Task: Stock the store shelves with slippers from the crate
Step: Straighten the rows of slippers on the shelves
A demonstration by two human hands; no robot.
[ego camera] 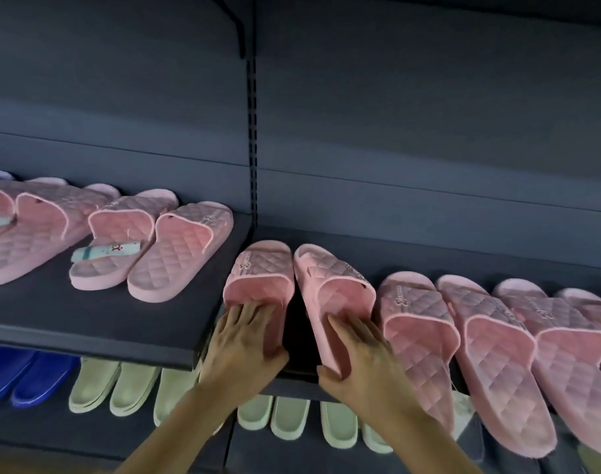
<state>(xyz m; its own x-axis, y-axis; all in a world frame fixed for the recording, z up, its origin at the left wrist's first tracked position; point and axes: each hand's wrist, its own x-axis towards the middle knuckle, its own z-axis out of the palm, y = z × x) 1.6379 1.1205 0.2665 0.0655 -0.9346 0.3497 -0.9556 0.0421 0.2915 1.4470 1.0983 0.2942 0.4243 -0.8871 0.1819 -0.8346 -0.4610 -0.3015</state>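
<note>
Two pink quilted slippers sat side by side at the middle of the frame, toes toward the back panel, on the right shelf board (429, 260), which lay slightly lower than the left shelf board (87, 319). The left hand (248, 333) gripped the left-hand slipper (258, 278) at its heel, fingers laid flat on the footbed with their tips under the strap and the thumb hooked round the inner edge. The right hand (357, 350) held the right-hand slipper (330, 285) the same way, fingers spread over the footbed and the thumb tucked against the heel's left edge. A dark gap separated the two heels while the toes nearly touched. Just right of the right-hand slipper, a row of matching pink slippers (497, 354) ran toward the right edge of the frame, packed close and overlapping. On the left shelf board more pink slippers (186, 248) lay at an angle, one carrying a paper tag (104, 251) on its footbed. A slotted upright (253, 131) rose between the two boards. Along the bottom of the frame, on a lower shelf, stood cream slippers (131, 388) and, at lower left, blue slippers (35, 374).
</note>
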